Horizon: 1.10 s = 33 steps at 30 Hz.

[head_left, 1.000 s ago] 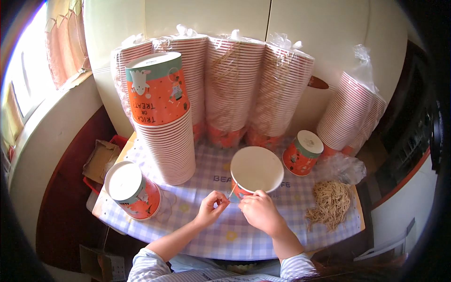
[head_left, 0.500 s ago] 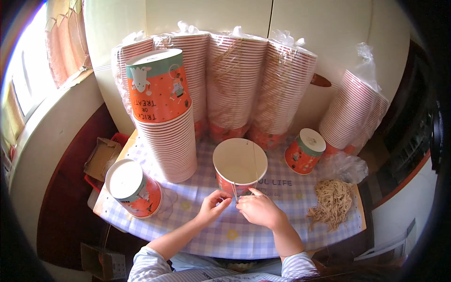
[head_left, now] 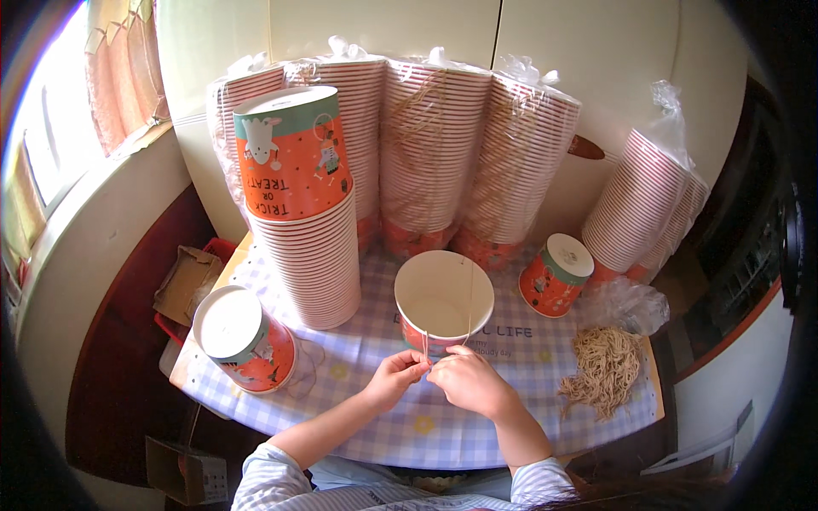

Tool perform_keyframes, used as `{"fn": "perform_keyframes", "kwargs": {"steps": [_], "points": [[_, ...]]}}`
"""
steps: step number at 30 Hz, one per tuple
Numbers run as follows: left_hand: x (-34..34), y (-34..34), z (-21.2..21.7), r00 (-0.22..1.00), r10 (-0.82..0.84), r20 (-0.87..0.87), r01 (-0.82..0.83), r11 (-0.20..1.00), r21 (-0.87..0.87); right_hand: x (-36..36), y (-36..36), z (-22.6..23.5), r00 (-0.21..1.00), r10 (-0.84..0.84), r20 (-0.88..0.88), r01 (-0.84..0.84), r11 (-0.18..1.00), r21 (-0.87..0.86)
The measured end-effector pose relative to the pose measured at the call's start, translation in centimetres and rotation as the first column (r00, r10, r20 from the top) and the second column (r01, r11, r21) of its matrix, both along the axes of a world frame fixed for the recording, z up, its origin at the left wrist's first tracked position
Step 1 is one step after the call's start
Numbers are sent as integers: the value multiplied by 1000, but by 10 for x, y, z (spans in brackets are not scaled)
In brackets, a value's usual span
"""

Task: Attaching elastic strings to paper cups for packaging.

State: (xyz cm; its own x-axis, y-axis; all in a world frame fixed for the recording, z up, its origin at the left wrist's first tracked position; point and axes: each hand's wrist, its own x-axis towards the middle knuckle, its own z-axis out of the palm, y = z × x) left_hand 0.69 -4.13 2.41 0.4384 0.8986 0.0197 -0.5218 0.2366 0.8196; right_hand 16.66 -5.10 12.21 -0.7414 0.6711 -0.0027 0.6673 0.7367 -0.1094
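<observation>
An upright paper bucket (head_left: 430, 298), white inside with an orange printed outside, stands at the middle of the table. Thin beige string (head_left: 425, 342) hangs over its near rim, and another length runs across its mouth from the far rim. Just in front of the bucket, my left hand (head_left: 397, 380) pinches the string with thumb and fingertips. My right hand (head_left: 474, 383) is closed on the string right beside it, the two hands' fingertips almost meeting. The fingers hide the string's end, so any knot cannot be made out.
A tall upside-down bucket stack (head_left: 302, 247) stands left of centre. One inverted bucket (head_left: 247, 341) is at the left, another (head_left: 556, 277) at the right. Bagged bucket stacks (head_left: 434, 153) line the back. A heap of string (head_left: 603, 370) lies right, beside a plastic bag (head_left: 626, 305).
My left hand has moved right, up to the right hand, and its fingers have closed on the string. The right hand stays nearly in place.
</observation>
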Motion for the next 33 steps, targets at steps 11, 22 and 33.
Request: {"fn": "perform_keyframes", "kwargs": {"steps": [11,22,33], "points": [[-9,7,16,980,-4,200,40,983,-178,7,2,-4,990,63,-129,-74,994,-81],[-13,8,18,972,-60,226,97,983,-154,19,21,9,952,-116,-283,65,981,-182],[-14,8,14,996,20,83,-9,991,-132,-3,15,4,967,-127,-219,106,988,-109]]}}
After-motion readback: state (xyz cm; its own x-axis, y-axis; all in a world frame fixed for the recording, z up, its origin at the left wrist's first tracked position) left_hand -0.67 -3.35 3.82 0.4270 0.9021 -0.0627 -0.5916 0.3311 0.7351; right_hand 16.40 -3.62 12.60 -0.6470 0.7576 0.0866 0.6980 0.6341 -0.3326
